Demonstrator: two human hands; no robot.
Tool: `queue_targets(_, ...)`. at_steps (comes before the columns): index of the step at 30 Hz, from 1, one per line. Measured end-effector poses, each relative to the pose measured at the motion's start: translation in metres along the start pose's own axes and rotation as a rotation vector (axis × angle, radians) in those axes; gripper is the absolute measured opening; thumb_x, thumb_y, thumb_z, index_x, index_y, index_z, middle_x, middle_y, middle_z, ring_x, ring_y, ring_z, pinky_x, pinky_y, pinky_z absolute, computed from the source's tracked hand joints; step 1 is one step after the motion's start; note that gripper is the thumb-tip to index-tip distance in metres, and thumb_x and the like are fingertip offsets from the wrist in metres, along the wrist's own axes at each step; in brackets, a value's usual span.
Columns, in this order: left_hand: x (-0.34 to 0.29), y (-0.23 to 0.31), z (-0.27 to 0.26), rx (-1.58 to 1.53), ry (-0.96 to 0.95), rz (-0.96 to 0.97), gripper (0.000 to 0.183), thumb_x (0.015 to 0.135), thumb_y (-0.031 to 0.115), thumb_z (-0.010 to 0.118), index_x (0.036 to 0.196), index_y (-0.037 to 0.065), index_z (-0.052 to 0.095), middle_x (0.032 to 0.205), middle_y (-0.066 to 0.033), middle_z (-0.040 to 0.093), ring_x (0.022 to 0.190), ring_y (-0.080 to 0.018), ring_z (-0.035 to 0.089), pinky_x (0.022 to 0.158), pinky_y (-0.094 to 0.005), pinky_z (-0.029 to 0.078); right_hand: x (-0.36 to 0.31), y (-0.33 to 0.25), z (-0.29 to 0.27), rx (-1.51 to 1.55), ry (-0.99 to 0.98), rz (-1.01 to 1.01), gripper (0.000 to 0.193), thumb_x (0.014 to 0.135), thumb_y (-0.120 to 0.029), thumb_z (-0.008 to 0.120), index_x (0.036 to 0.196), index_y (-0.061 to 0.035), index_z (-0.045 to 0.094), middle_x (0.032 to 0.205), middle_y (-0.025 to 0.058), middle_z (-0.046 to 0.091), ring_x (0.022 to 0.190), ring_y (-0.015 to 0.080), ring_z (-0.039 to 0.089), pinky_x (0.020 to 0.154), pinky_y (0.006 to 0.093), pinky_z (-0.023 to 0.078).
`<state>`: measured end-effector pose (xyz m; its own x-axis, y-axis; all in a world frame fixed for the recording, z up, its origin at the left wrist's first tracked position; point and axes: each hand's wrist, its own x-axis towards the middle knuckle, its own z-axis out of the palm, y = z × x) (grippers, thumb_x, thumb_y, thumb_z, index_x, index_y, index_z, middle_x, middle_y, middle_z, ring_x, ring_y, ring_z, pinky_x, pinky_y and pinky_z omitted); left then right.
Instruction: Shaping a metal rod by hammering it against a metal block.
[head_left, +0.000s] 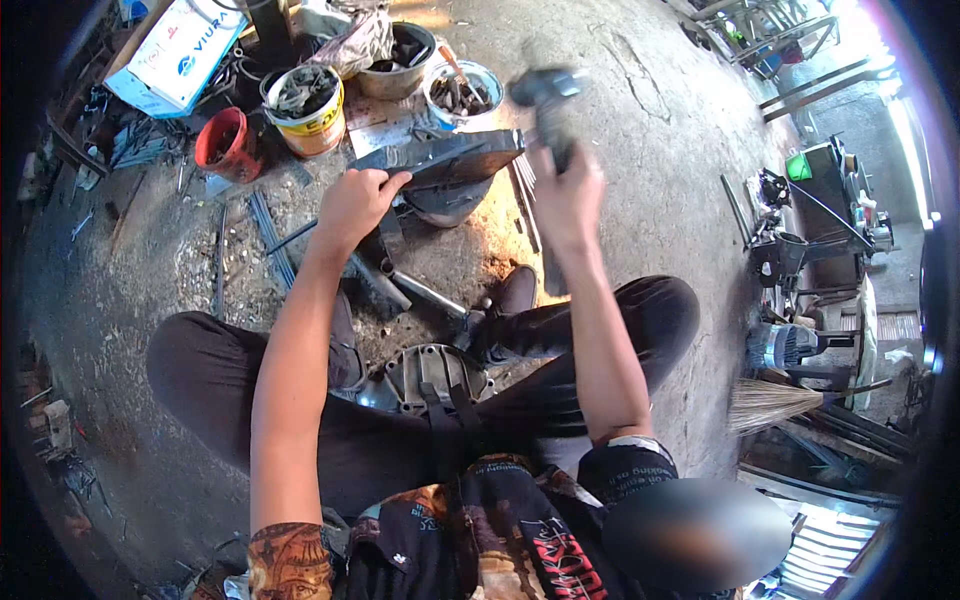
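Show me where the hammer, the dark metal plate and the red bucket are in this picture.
hammer (547,88): head view, on its blurred dark head, raised in the right hand.
metal plate (450,158): head view, on its flat top face.
red bucket (226,146): head view, on its outer wall.

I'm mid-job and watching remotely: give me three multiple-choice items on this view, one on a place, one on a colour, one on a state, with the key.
1. Where does the left hand rest?
A. on the dark metal plate
B. on the broom
C. in the red bucket

2. What colour is the small bucket left of the yellow-banded one?
A. green
B. red
C. white

3. How is the hammer held?
A. lying on the floor
B. raised in the right hand
C. tucked under a leg

Key: 1 A, its fingers lie on the near edge of the dark metal plate. 2 B, the bucket beside the yellow-banded bucket is red. 3 B, the right hand grips the handle, and the blurred hammer head is up above the plate.
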<state>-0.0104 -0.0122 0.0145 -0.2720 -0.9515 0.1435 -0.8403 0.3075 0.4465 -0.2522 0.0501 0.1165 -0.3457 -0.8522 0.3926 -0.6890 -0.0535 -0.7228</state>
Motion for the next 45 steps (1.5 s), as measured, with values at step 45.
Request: queue_targets(45, -0.007, 0.026, -0.008, 0.008, 0.055, -0.017, 0.052, 0.092, 0.050, 0.059, 0.078, 0.001, 0.072, 0.071, -0.0248, 0.066, 0.071, -0.0430, 0.067, 0.065, -0.0497, 0.054, -0.015, 0.047, 0.035, -0.010, -0.214, 0.411, 0.049, 0.090, -0.042, 0.065, 0.084, 0.0060, 0.061, 0.067, 0.0188, 0.064, 0.062, 0.0256, 0.065, 0.058, 0.0409, 0.050)
